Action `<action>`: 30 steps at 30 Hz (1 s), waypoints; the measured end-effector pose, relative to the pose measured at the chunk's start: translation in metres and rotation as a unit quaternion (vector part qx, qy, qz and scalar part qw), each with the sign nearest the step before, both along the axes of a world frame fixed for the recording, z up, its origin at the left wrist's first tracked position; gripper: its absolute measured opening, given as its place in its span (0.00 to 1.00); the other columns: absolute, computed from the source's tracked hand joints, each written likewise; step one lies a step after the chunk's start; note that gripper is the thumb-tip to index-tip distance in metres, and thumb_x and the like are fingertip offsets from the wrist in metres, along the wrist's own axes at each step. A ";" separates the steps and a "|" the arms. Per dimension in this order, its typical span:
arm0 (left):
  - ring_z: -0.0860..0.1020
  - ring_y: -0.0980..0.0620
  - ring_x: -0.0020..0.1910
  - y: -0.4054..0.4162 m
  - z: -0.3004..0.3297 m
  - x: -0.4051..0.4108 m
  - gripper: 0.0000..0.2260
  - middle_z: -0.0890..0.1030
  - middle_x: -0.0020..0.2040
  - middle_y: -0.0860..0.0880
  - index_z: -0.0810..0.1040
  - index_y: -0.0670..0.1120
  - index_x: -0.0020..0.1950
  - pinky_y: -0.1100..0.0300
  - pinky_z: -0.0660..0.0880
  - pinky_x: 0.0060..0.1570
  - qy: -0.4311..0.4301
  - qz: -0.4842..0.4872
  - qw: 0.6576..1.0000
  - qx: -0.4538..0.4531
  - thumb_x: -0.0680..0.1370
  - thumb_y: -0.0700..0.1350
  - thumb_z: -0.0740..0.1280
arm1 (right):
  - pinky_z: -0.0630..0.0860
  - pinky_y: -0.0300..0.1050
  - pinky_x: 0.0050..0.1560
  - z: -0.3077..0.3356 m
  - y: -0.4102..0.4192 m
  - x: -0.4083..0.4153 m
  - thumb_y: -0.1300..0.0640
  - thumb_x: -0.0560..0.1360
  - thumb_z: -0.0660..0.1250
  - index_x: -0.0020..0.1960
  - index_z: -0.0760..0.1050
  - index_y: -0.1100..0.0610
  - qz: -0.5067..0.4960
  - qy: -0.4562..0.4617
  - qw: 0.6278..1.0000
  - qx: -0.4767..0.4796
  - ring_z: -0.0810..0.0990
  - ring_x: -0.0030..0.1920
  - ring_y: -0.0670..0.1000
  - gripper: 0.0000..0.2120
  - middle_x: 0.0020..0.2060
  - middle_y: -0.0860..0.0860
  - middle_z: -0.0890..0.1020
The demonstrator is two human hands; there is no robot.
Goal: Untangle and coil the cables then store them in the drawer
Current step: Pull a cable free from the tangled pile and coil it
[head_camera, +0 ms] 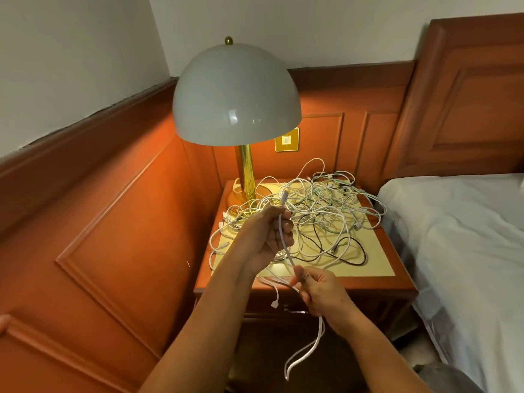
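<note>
A tangle of white and black cables covers the top of the wooden nightstand. My left hand is raised over the front left of the pile and grips one white cable near its plug end, which sticks up above the fingers. That cable runs down to my right hand, which pinches it in front of the nightstand's edge. Below the right hand the cable hangs in a loop toward the floor. The drawer front shows just under the top, mostly hidden by my arms.
A brass lamp with a pale dome shade stands at the back left of the nightstand. Wood wall panelling runs along the left and behind. A bed with a white sheet and a wooden headboard lies close on the right.
</note>
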State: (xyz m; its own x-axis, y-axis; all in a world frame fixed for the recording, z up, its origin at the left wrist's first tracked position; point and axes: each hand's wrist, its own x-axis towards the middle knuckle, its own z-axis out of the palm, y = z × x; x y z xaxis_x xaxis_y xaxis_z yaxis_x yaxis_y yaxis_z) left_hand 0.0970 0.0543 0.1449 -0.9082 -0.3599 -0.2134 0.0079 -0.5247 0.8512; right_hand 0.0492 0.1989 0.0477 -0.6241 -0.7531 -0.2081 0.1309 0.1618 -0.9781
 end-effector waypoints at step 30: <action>0.83 0.46 0.38 -0.009 0.001 -0.034 0.12 0.84 0.43 0.40 0.79 0.38 0.53 0.58 0.78 0.39 -0.099 -0.049 0.960 -0.256 0.84 0.43 0.58 | 0.64 0.44 0.35 0.186 -0.054 -0.137 0.44 0.74 0.70 0.37 0.78 0.59 0.042 0.614 0.758 0.216 0.72 0.34 0.50 0.18 0.31 0.49 0.75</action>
State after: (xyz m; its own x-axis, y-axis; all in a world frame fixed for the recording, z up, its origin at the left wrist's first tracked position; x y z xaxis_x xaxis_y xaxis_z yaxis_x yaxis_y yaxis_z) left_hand 0.0635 0.0449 0.1456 -0.9031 -0.3784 -0.2030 -0.2086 -0.0266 0.9776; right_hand -0.0883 0.1447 0.2333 -0.5011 -0.8275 0.2533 -0.8636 0.4591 -0.2084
